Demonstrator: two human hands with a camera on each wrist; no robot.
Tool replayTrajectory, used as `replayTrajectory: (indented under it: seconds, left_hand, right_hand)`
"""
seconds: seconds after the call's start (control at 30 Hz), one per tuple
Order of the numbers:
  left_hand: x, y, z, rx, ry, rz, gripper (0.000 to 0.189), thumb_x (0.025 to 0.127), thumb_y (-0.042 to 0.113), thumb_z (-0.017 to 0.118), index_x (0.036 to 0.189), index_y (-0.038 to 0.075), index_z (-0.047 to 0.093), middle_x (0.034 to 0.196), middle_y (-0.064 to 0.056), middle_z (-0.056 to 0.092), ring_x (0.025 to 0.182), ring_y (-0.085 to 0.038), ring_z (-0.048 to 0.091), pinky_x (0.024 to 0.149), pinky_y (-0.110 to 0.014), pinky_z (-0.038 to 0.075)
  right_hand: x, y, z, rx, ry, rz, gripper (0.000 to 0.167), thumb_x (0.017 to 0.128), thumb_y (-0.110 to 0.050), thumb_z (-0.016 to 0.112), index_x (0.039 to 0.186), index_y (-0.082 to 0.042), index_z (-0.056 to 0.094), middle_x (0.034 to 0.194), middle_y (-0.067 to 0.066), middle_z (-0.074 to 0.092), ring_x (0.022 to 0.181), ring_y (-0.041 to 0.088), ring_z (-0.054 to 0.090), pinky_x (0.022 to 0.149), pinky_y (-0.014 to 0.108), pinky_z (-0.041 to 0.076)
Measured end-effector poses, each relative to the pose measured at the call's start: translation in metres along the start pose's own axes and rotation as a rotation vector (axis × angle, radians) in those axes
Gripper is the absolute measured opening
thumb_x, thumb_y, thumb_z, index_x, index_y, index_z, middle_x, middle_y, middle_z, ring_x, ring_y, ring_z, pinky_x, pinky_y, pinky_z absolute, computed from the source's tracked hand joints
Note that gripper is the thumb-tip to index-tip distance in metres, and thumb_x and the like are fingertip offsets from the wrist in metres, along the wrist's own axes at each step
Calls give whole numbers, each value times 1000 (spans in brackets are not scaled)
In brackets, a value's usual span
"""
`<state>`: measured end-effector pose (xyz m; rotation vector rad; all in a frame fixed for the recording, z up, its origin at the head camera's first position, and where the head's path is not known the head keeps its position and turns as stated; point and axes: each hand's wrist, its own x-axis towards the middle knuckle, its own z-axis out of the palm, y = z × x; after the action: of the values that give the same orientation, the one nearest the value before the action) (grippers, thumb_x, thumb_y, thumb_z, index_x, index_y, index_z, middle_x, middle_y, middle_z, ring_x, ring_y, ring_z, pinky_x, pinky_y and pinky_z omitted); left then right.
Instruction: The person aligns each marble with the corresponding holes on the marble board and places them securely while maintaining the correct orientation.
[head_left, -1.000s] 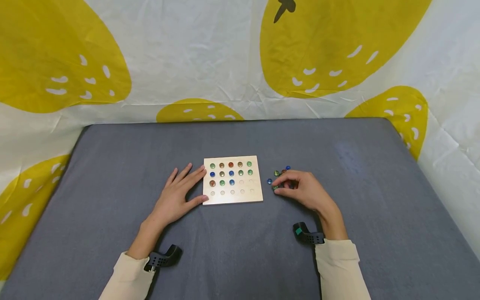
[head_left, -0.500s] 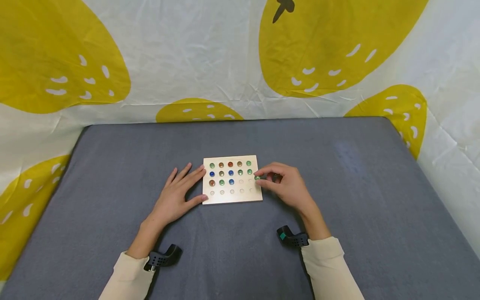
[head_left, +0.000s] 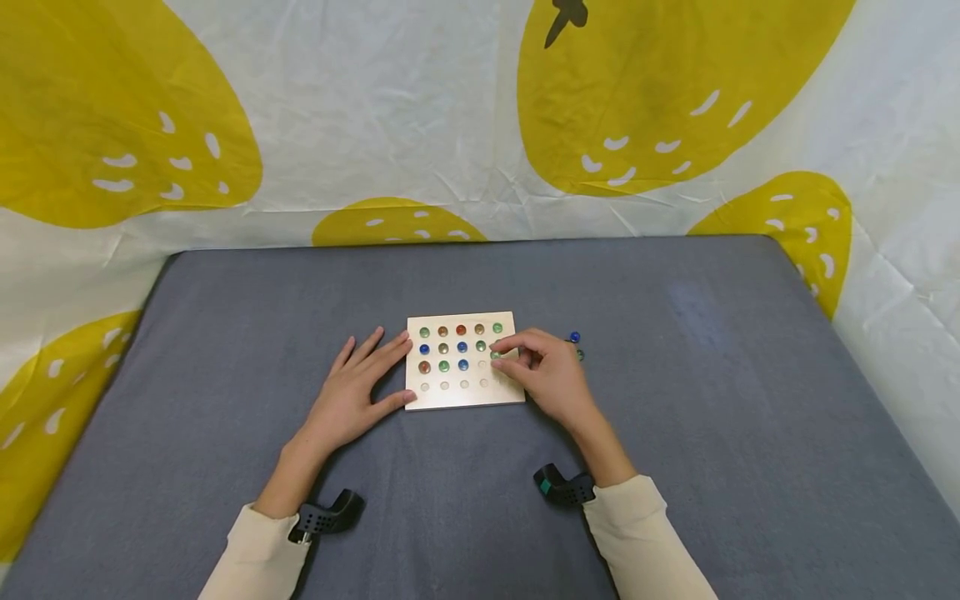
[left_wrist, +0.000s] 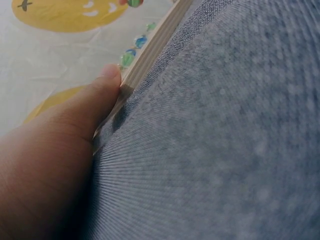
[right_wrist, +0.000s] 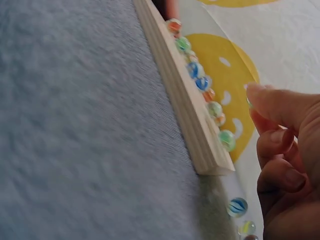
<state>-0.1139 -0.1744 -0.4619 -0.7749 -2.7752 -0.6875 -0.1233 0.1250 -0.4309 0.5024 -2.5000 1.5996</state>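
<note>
Twelve green, blue, brown and red glass marbles [head_left: 462, 347] show in the hollows of a pale rectangular wooden board [head_left: 454, 398]; fingers may hide more. Right hand [head_left: 542, 372]: thumb and index finger pinch a green glass marble [head_left: 495, 356], held just above the board's right part. Key relation, my read: nearest visible unfilled round hollow [head_left: 482, 364], fourth in the board's third row from the far edge, lies just left of that marble and slightly toward the person; the fifth there is hidden. Board's long axis runs side to side; right hand is closer to that hollow. Left hand [head_left: 345, 408]: spread, grasping nothing, one fingertip and thumb tip touching the board's left edge. At least two loose glass marbles [head_left: 574, 337] right of the board, past the right hand. Room: grey cloth [head_left: 465, 500] stretches on the board's near side.
</note>
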Motion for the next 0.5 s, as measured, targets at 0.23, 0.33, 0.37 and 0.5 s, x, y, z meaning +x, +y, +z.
replayTrajectory:
  seconds: [0.23,0.33,0.37,0.5]
  left_hand:
    - [0,1,0,-7,6,1,73,87,51,64,148,19,40,150,0,38,142,-30,21,114,-53,6]
    - [0,1,0,-6,8,3,73,87,51,65,148,18,40,150,-1,39,142,-30,22,114,-53,6]
    - [0,2,0,-4,9,4,74,87,51,65,148,18,41,150,-1,39,142,-30,22,114,-53,6]
    - [0,1,0,5,16,7,74,86,51,65,148,18,41,149,0,39,142,-30,22,114,-53,6]
  right_hand:
    - [-1,-1,10,-43,40,42,12,80,-15,79,91,-18,76,70,1,54,56,13,47,47,24,37]
    - [-1,0,14,-49,49,48,12,80,-13,80,91,-18,76,69,2,53,55,12,47,47,23,37]
    - [-1,0,15,-52,52,45,13,79,-13,80,91,-18,76,68,2,53,55,12,47,47,23,37]
    - [-1,2,19,-72,56,23,13,79,-12,80,91,-17,76,66,1,53,53,11,46,47,24,37]
